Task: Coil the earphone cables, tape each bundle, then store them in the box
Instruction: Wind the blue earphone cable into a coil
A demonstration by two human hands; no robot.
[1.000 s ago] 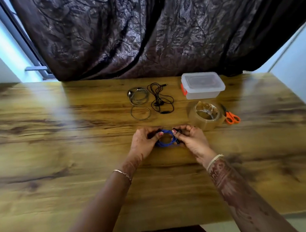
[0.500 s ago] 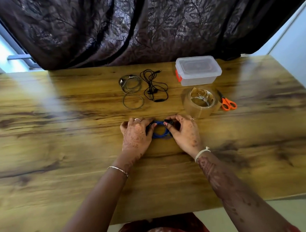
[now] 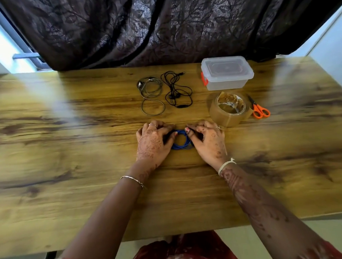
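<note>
A blue earphone cable (image 3: 180, 145) lies coiled in a small ring on the wooden table (image 3: 68, 154), between my two hands. My left hand (image 3: 154, 142) holds the ring's left side with curled fingers. My right hand (image 3: 207, 142) pinches its right side, where a dark plug or earbud shows. Farther back lie a loosely looped grey earphone (image 3: 151, 96) and a tangled black earphone (image 3: 177, 90). The clear plastic box (image 3: 226, 73) with its lid on stands at the back right.
A roll of brown packing tape (image 3: 229, 109) stands just right of my right hand, with orange-handled scissors (image 3: 259, 110) beside it. A dark curtain (image 3: 160, 25) hangs behind the table. The table's near edge runs just in front of my body.
Both hands have stayed on the blue coil, lowering it flat onto the table; the camera has tilted down a little.
</note>
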